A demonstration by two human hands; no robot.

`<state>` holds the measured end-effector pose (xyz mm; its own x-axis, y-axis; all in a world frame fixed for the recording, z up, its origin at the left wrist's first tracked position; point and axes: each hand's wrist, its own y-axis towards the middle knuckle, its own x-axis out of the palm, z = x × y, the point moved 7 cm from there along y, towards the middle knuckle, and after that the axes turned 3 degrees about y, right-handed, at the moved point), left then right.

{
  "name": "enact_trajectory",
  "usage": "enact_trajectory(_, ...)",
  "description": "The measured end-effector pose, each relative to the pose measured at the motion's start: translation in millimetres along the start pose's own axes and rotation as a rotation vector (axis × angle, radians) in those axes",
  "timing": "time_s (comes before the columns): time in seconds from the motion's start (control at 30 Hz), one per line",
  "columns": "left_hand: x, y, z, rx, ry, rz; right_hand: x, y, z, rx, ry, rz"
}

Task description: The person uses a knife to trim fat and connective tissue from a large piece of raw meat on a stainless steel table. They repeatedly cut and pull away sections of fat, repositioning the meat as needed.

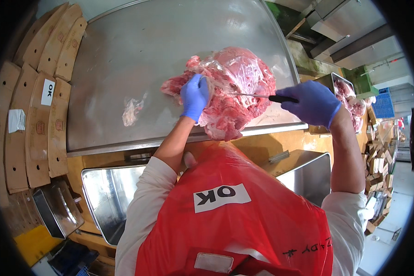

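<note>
At far left, we have stacked cardboard boxes, then the metal desk with a small pale scrap lying on it. Next, our gloved left hand is curled closed on the left part of the meat, at the desk's near edge. Farther right, our right hand wraps the black handle of the knife, blade pointing left over the meat.

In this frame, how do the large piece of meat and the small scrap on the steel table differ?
The large piece of meat is a bulky mound; the small scrap is far smaller. The large piece is mostly red and pink, the scrap paler. The left hand and the knife are at the large piece, while the scrap lies apart to its left. Both rest on the steel table.
</note>
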<state>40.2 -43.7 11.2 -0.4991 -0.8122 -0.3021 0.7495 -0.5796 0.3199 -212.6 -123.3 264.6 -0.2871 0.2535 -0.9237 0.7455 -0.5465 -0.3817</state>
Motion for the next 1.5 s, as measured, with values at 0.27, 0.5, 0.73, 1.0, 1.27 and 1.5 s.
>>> enact_trajectory(0.27, 5, 8, -39, -0.223, -0.359, 0.016, 74, -41, 53, 0.102, 0.258, 0.086)
enact_trajectory(0.5, 3, 11, -35, -0.283, -0.490, 0.039, 114, -60, 77, 0.219, 0.414, 0.077)
enact_trajectory(0.73, -28, 12, -107, -0.416, -0.216, -0.015, 177, -80, 89, 0.226, 0.447, 0.309)
enact_trajectory(1.0, 31, -1, 78, 0.603, 0.315, -0.428, 199, -65, 85, 0.256, 0.487, 0.669)
enact_trajectory(1.27, 110, 35, 49, 0.347, 0.629, -0.912, 198, -57, 88, 0.257, 0.670, 0.643)
enact_trajectory(1.5, 109, 31, 27, 0.347, 0.641, -0.669, 230, -84, 83, 0.352, 0.738, 0.550)
